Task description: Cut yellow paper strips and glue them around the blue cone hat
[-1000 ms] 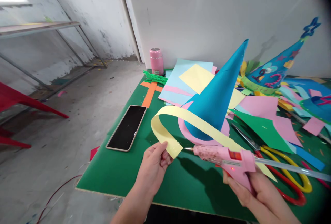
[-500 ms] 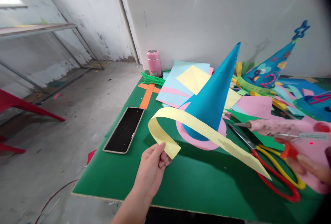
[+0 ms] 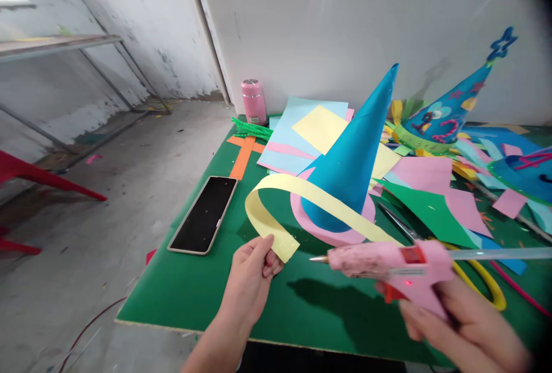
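Near the front of the green table (image 3: 207, 304), my left hand (image 3: 252, 272) pinches one end of a curled yellow paper strip (image 3: 310, 192). The strip arches in front of a blue paper cone (image 3: 349, 172), which stands tilted on a pink paper ring (image 3: 297, 212). My right hand (image 3: 457, 315) is wrapped round a pink glue gun (image 3: 383, 264), its nozzle pointing left towards the strip's held end but apart from it. A clear glue stick (image 3: 500, 254) sticks out of the gun's back. Behind the gun lie scissors (image 3: 487, 281), partly hidden, along with the strip's far end.
A phone (image 3: 203, 215) lies left of my left hand. Further back are a pink flask (image 3: 253, 103), green pipe cleaners (image 3: 252, 129), orange strips (image 3: 242, 159) and coloured paper sheets (image 3: 280, 126). A decorated blue cone hat (image 3: 448, 111) stands at the back right among scraps.
My right hand has brought the glue gun in from the right edge, leftward towards the yellow strip's end. My left hand keeps its pinch, almost unmoved.
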A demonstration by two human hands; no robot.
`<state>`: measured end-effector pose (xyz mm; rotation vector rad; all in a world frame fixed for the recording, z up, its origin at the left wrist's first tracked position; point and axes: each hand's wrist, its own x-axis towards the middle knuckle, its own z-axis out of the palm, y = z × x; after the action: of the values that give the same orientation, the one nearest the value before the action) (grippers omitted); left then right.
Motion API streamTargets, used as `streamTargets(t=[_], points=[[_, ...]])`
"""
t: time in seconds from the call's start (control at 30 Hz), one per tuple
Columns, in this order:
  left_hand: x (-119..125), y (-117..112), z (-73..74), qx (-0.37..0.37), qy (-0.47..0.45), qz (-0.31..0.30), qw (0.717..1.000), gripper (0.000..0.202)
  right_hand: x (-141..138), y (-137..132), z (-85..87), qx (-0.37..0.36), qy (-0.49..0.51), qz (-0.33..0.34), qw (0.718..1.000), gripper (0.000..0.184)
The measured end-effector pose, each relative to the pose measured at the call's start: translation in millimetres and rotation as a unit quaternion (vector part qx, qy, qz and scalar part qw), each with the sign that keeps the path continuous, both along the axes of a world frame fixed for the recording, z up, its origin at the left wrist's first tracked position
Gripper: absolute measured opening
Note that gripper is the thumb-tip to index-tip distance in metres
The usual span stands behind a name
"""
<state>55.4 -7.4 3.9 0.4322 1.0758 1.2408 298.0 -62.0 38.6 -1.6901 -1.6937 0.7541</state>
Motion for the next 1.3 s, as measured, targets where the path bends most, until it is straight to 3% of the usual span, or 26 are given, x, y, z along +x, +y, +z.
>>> streamTargets(t=[0.1, 0.2, 0.67, 0.9, 1.0, 1.13, 1.3], points=[[0.9, -1.3, -0.8, 0.008, 0.005, 0.002, 1.000, 0.036, -25.4, 5.1, -1.6, -0.001, -0.023, 0.093, 0.995, 0.029], [0.6, -2.8, -2.5, 0.015, 0.005, 0.001, 1.000, 0.036, -29.9, 8.5, -6.8, 0.033, -0.085, 0.126, 0.988, 0.033], [-0.3, -3.2, -1.1, 0.014, 0.008, -0.008, 1.000, 0.037, -17.4, 11.3, -22.2, 0.034, -0.151, 0.144, 0.977, 0.035], [-0.3, -3.0, -3.1, 0.020, 0.000, -0.011, 1.000, 0.036, -23.5, 11.2, -18.2, 0.069, -0.156, 0.174, 0.970, 0.032], [-0.3, -3.2, -2.7, 0.021, -0.001, -0.012, 1.000, 0.036, -29.6, 15.8, -18.0, 0.052, -0.127, 0.178, 0.974, 0.029], [-0.8, -2.7, -2.1, 0.018, -0.001, -0.010, 1.000, 0.036, -30.8, 19.4, -19.5, 0.051, -0.098, 0.164, 0.980, 0.026], [-2.5, -3.6, -4.3, 0.015, -0.007, -0.009, 1.000, 0.035, -24.2, 17.1, -18.9, 0.089, -0.131, 0.157, 0.975, 0.025]])
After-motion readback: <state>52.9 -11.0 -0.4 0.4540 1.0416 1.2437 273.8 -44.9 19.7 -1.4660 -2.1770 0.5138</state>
